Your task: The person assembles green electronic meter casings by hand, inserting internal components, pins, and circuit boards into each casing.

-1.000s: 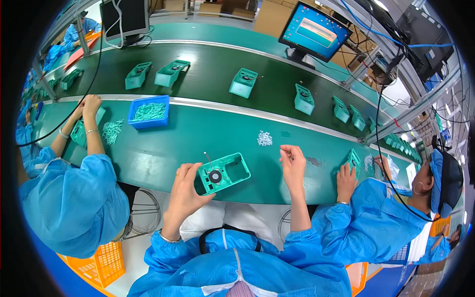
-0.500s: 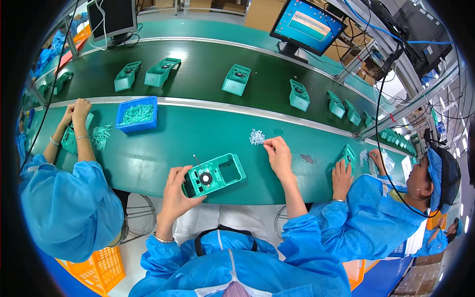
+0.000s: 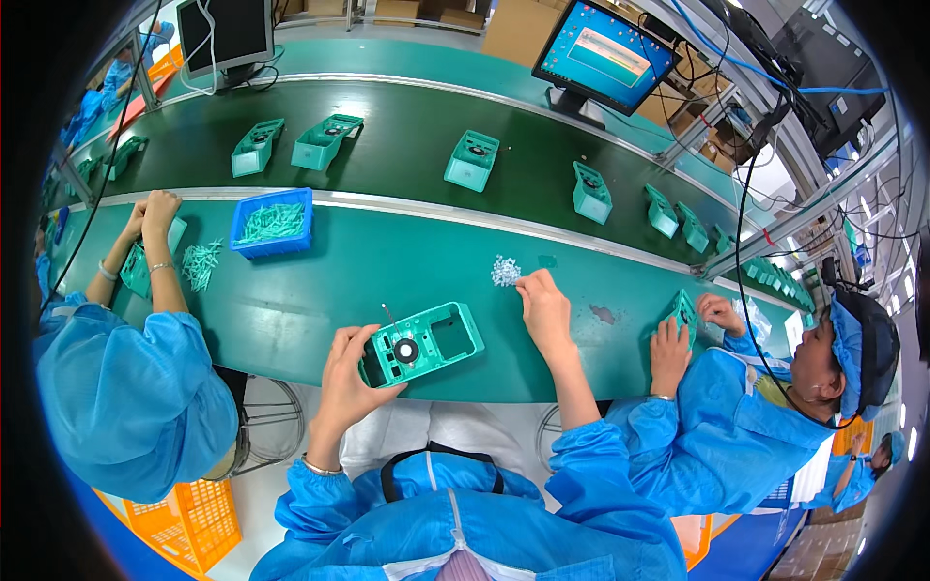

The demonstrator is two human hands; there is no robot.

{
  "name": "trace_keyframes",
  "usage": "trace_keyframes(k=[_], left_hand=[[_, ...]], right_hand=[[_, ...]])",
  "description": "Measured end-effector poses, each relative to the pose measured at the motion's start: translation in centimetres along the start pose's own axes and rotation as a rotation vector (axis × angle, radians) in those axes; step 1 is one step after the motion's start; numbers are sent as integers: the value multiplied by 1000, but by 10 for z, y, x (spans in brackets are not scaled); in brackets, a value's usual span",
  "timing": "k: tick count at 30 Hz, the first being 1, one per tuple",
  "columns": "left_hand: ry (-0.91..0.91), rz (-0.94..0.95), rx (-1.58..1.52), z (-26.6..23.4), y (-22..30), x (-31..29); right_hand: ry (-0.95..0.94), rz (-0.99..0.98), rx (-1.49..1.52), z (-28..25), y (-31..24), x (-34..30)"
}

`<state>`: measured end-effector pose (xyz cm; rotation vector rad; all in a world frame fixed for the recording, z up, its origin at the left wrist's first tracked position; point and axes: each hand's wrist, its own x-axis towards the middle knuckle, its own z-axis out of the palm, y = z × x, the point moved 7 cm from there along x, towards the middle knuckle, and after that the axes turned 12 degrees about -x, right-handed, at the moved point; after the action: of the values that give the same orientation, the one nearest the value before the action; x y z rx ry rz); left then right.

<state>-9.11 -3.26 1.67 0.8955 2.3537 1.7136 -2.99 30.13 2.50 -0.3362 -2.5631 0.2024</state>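
My left hand (image 3: 347, 385) grips the left end of a green plastic housing (image 3: 434, 341), tilted just over the bench's near edge. A round black part with a white centre sits in it, beside a rectangular opening; a thin wire sticks up from its upper edge. At the near side of a small pile of white parts (image 3: 505, 271), my right hand (image 3: 548, 315) has thumb and fingertips pinched together. Whatever lies between those fingertips is too small to make out.
A blue bin (image 3: 272, 249) of green pieces stands left, beside a loose heap of them (image 3: 201, 265). Behind, similar housings (image 3: 473, 160) ride on a dark green conveyor (image 3: 387, 126). Co-workers sit on both sides, the right one with hands at another housing (image 3: 684, 315).
The housings on the conveyor have shifted slightly right. The right co-worker's far hand has moved from the white parts toward their housing. My hands have barely moved.
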Motion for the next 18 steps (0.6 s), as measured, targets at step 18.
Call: trace_keyframes(k=[18], left_hand=[[6, 21, -21, 0, 1, 0]], right_hand=[[-159, 97, 65, -10, 12, 1]])
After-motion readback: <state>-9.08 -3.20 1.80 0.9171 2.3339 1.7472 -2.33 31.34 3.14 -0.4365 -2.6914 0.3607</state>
